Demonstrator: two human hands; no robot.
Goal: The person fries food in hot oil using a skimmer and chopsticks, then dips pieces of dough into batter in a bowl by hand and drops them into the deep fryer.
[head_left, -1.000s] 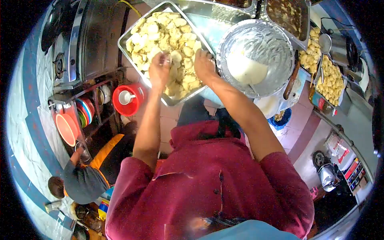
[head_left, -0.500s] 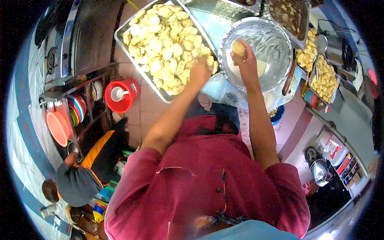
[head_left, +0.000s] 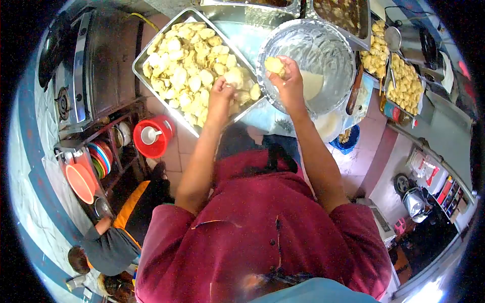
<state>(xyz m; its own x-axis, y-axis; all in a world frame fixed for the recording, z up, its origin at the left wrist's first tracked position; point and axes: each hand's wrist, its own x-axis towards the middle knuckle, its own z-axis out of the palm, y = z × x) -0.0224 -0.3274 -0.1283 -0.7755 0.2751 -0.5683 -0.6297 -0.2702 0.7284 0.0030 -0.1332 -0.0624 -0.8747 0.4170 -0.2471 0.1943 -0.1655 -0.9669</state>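
Observation:
My left hand (head_left: 221,103) is closed on a pale yellow slice (head_left: 233,77), which looks like potato, above the right part of a metal tray (head_left: 138,64). Many similar slices (head_left: 182,76) are heaped in that tray. Over the left side of a big metal bowl (head_left: 331,55), my right hand (head_left: 291,88) pinches another yellow slice (head_left: 274,66) between thumb and fingers. Whitish batter (head_left: 311,85) pools in the bowl and smears its inner wall.
Trays of lumpy yellow pieces (head_left: 404,86) stand at the right, near a wooden-handled tool (head_left: 355,93). A pan of dark oil (head_left: 341,15) sits behind the bowl. A red bucket (head_left: 164,144) is on the floor at left. Another person (head_left: 111,247) is low at left.
My left hand has moved left from the tray's right corner and now has a slice raised in its fingers. My right hand, still pinching its slice, is nearer the bowl's left rim.

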